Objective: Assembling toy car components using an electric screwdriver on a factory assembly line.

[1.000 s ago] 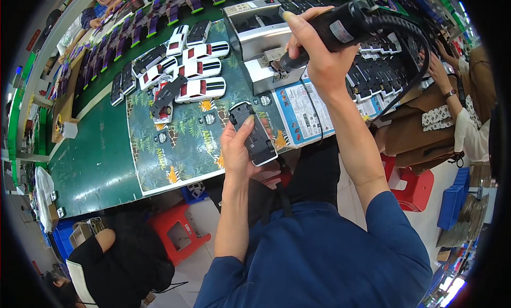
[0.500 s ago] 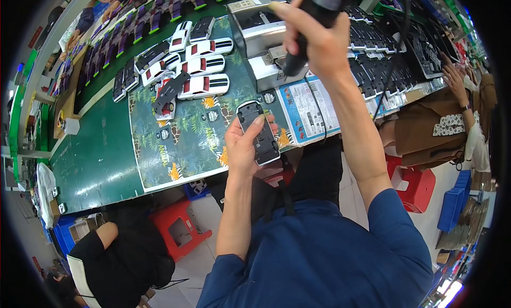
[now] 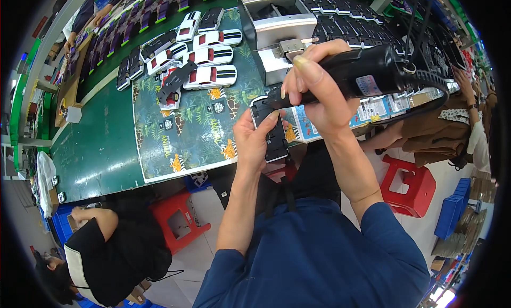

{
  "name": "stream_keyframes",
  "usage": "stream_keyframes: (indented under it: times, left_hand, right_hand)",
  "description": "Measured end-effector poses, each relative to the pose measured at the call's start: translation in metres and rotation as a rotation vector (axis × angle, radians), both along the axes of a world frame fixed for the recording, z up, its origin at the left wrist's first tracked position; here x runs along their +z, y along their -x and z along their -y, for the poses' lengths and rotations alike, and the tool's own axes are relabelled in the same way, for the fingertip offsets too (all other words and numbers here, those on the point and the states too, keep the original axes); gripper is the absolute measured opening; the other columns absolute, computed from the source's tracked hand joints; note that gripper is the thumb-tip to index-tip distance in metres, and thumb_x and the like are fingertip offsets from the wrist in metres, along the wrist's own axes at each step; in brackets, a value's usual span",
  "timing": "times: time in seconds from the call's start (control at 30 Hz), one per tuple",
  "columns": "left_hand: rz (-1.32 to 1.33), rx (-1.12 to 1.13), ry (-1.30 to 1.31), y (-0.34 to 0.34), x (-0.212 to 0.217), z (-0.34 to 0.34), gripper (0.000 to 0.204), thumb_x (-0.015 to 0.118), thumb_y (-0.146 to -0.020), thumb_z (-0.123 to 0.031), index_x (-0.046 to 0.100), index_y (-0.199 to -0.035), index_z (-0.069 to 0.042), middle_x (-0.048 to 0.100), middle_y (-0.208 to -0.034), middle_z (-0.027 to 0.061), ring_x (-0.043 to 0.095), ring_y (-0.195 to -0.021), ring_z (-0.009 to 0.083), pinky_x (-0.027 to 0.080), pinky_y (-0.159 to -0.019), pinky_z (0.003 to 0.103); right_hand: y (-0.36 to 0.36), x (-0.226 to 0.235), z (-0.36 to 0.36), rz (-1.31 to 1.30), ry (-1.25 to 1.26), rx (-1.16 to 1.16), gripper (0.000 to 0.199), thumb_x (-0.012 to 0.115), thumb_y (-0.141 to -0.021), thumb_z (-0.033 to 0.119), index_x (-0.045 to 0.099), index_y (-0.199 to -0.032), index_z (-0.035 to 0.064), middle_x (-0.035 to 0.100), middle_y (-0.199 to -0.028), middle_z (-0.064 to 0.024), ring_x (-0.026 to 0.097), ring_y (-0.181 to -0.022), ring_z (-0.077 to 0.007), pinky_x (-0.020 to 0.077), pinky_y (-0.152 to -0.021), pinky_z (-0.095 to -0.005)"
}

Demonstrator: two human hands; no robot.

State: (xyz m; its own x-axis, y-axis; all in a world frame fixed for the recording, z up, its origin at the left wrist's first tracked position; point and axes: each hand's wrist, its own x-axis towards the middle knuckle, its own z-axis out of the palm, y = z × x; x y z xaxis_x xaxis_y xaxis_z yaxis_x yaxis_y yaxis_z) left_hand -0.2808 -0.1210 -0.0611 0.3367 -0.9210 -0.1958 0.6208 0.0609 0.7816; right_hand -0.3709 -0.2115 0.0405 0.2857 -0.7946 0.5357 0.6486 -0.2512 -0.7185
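I saw the left hand [image 3: 254, 140] gripping a black toy car chassis [image 3: 270, 129], underside up, held in the air just in front of the bench edge; fingers were curled round its left side, thumb along the near edge. The right hand [image 3: 314, 89] was clenched round the black body of an electric screwdriver [image 3: 356, 76], which lay nearly level, its tip touching the upper end of the chassis. A coiled black cable [image 3: 426, 95] ran off the tool's rear end to the right.

Below the hands lay the green workbench [image 3: 90, 153], with a jungle-print mat [image 3: 186, 132] spread on it. At the mat's far end stood a cluster of white toy cars with red and black stripes [image 3: 210, 55], a loose dark chassis [image 3: 175, 81] among them. A grey metal machine [image 3: 277, 26] stood behind the hands. Rows of dark parts [image 3: 356, 26] filled the bench to the right.

A red plastic stool [image 3: 410, 183] stood on the floor at right, another red stool [image 3: 178, 223] under the bench. A person in black [image 3: 114, 249] sat at lower left; another person's hand [image 3: 463, 79] worked at far right.
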Motion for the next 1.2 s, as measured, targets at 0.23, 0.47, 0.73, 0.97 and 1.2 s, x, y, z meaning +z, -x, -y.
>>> stream_keyframes:
  times: [0.23, 0.47, 0.73, 0.97, 1.2]
  left_hand:
    - [0.045, 0.023, -0.008, 0.003, 0.002, -0.002, 0.022, 0.069, -0.089, -0.004, 0.064, -0.110, 0.001, 0.072, -0.094, 0.0091, 0.068, -0.076, 0.0118, 0.058, -0.069, 0.026]
    - [0.075, -0.005, -0.021, 0.001, -0.001, -0.001, 0.022, 0.069, -0.088, -0.001, 0.064, -0.110, 0.001, 0.072, -0.093, 0.0077, 0.067, -0.078, 0.0109, 0.056, -0.072, 0.026]
    - [0.086, 0.003, -0.045, 0.000, -0.001, -0.002, 0.022, 0.070, -0.088, -0.001, 0.065, -0.109, 0.001, 0.072, -0.092, 0.0080, 0.066, -0.079, 0.0105, 0.056, -0.072, 0.026]
    - [0.096, 0.003, -0.018, 0.003, 0.000, -0.002, 0.023, 0.070, -0.087, -0.001, 0.066, -0.109, 0.001, 0.072, -0.093, 0.0066, 0.066, -0.079, 0.0098, 0.056, -0.072, 0.025]
    - [-0.024, 0.056, -0.051, -0.004, 0.000, 0.002, 0.017, 0.071, -0.087, -0.007, 0.067, -0.102, 0.001, 0.072, -0.089, 0.0087, 0.068, -0.072, 0.0150, 0.058, -0.072, 0.030]
  right_hand:
    - [-0.001, -0.006, -0.001, -0.190, 0.074, -0.099, 0.017, 0.080, -0.078, 0.007, 0.063, -0.077, 0.0029, 0.058, -0.064, 0.0006, 0.050, -0.053, -0.0043, 0.0380, -0.049, -0.0205]
    - [-0.005, -0.017, 0.005, -0.169, 0.175, 0.009, 0.023, 0.078, -0.078, 0.004, 0.055, -0.080, 0.0051, 0.058, -0.062, -0.0017, 0.051, -0.052, -0.0044, 0.0408, -0.049, -0.0208]
    - [0.002, -0.016, 0.004, -0.291, 0.268, 0.050, 0.025, 0.070, -0.089, 0.010, 0.045, -0.089, 0.0047, 0.053, -0.070, -0.0077, 0.050, -0.051, -0.0111, 0.0500, -0.054, -0.0294]
    - [0.011, -0.015, 0.004, -0.298, 0.261, 0.029, 0.025, 0.070, -0.089, 0.012, 0.046, -0.088, 0.0050, 0.054, -0.070, -0.0077, 0.052, -0.052, -0.0116, 0.0507, -0.056, -0.0292]
    - [0.016, 0.005, 0.014, 0.053, 0.087, 0.060, 0.016, 0.072, -0.086, 0.008, 0.058, -0.089, 0.0022, 0.057, -0.063, -0.0040, 0.056, -0.052, -0.0099, 0.0501, -0.051, -0.0276]
